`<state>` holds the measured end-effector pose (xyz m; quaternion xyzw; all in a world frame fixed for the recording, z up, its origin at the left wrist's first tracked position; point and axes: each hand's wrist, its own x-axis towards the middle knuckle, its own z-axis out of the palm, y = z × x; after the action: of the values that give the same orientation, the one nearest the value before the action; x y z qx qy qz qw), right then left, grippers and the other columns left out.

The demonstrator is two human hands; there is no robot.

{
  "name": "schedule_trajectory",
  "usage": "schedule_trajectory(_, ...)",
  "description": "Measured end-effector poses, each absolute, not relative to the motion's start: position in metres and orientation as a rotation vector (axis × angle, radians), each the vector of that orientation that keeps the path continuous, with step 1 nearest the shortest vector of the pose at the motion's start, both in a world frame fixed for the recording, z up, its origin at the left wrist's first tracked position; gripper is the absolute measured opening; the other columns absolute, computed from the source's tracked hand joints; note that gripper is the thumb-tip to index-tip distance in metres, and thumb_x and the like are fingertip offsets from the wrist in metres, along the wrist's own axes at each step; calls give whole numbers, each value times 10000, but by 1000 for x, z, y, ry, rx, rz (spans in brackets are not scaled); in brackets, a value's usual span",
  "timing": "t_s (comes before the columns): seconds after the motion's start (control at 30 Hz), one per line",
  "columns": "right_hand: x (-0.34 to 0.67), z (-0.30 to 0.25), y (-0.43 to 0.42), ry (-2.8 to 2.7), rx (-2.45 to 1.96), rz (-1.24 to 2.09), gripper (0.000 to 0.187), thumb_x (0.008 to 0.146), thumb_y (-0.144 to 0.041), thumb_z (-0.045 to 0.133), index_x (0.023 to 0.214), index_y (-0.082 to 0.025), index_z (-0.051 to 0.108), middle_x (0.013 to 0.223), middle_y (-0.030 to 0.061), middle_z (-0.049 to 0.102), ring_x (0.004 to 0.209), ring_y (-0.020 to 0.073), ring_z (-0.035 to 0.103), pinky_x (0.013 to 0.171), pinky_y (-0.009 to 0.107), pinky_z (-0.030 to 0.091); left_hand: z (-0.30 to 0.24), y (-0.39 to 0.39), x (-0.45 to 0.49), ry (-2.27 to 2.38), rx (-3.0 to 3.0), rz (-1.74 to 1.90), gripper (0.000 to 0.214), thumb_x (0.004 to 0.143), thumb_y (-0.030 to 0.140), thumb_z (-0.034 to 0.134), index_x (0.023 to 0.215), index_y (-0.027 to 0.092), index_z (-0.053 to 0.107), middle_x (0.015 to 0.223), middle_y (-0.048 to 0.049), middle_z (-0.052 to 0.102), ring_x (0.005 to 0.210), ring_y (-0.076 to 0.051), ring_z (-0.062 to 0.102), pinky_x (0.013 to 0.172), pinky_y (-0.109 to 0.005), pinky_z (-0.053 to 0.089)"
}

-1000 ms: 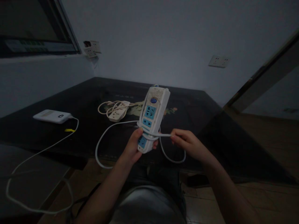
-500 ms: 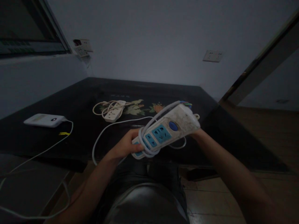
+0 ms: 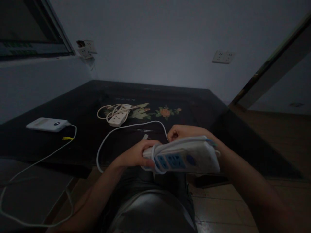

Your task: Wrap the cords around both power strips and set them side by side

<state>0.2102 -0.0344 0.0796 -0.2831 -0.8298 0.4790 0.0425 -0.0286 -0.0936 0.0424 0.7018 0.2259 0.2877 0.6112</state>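
Note:
My left hand (image 3: pixel 141 154) is closed round the near end of a white power strip (image 3: pixel 204 155) with blue sockets, tilted and slightly blurred. A pale cord (image 3: pixel 157 161) is wound round the strip at my fingers, and cut-looking blue-green wire ends show at its far end. Beyond the strip is my right hand (image 3: pixel 182 132), its fingers curled where a thin white cable (image 3: pixel 136 124) runs into them. The strip hides part of that hand. That cable arcs over the table towards my left forearm.
On the black table (image 3: pixel 194 100) with a flower pattern lies a second white power strip (image 3: pixel 118 117), its cord looped over it. A white power bank (image 3: pixel 47 124) with a cable plugged in sits at the left, beside a yellow scrap (image 3: pixel 67 138). Wall sockets (image 3: pixel 223 57) are behind.
The power strip has swung lower and turned flatter, its far end dropping towards me. My right hand has come from behind it into view, fingers closed at the white cable.

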Motion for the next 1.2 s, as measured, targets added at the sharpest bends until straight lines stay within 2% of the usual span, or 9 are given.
schedule_trajectory(0.07, 204, 89, -30, -2648, -923, 1411, 227, 726, -308, 675, 595, -127, 637, 489, -63, 478, 479, 61, 392, 467, 194, 288, 53, -95, -31, 583, 1776, 574, 483, 608, 484, 765, 973, 175, 694, 857, -31, 677, 771, -189, 610, 687, -245, 464)
schedule_trajectory(0.17, 195, 105, -28, -2779, -1040, 1132, 251, 700, -361, 723, 596, -142, 658, 463, -65, 465, 458, 60, 371, 453, 209, 246, 65, -99, -29, 723, 2022, 484, 409, 658, 442, 742, 984, 203, 683, 842, -14, 682, 741, -176, 618, 643, -220, 438)
schedule_trajectory(0.4, 168, 135, -52, -2873, -1341, 314, 103, 765, -238, 678, 711, -163, 723, 620, 23, 625, 553, 114, 500, 540, 253, 291, 63, -98, -15, 1163, 2319, 596, 471, 652, 556, 711, 965, 204, 694, 730, -56, 676, 602, -215, 600, 579, -257, 380)
schedule_trajectory(0.5, 160, 142, -66, -2829, -1472, 165, 149, 826, -202, 601, 820, -148, 741, 736, 79, 683, 651, 163, 585, 578, 262, 333, 57, -95, -13, 1291, 2269, 664, 527, 665, 536, 710, 1066, 196, 668, 778, -82, 693, 645, -247, 629, 618, -280, 404)
schedule_trajectory(0.67, 154, 136, -87, -2746, -1525, 199, 221, 882, -163, 513, 948, -125, 720, 910, 148, 716, 817, 239, 660, 676, 294, 425, 43, -89, -15, 1354, 2191, 749, 649, 682, 507, 705, 1256, 237, 571, 944, -92, 717, 816, -291, 668, 722, -323, 449)
schedule_trajectory(0.83, 157, 114, -99, -2590, -1426, 345, 270, 889, -136, 488, 1066, -147, 692, 979, 130, 724, 903, 232, 670, 781, 304, 475, 28, -83, -17, 1262, 2078, 866, 503, 697, 434, 705, 1159, 249, 631, 1043, -69, 710, 928, -277, 655, 819, -328, 452)
schedule_trajectory(1.0, 159, 98, -109, -2345, -1366, 474, 352, 917, -190, 459, 1232, -168, 616, 1143, 126, 686, 1012, 247, 647, 874, 362, 479, 31, -82, -20, 1263, 1812, 1087, 492, 664, 407, 733, 1112, 225, 646, 1008, -44, 710, 936, -265, 639, 872, -335, 451)
schedule_trajectory(1.1, 158, 93, -118, -2202, -1205, 613, 364, 918, -216, 454, 1250, -191, 601, 942, 74, 720, 805, 176, 658, 750, 294, 503, 34, -81, -24, 1166, 1647, 1213, 449, 695, 388, 718, 1084, 177, 646, 1045, -53, 693, 984, -251, 619, 895, -323, 451)
schedule_trajectory(1.2, 160, 87, -126, -2021, -1042, 883, 358, 934, -290, 424, 1218, -190, 618, 612, -19, 586, 510, 96, 515, 513, 206, 425, 33, -79, -30, 1070, 1460, 1332, 381, 730, 388, 699, 1027, 154, 653, 997, -48, 691, 944, -218, 620, 847, -283, 470)
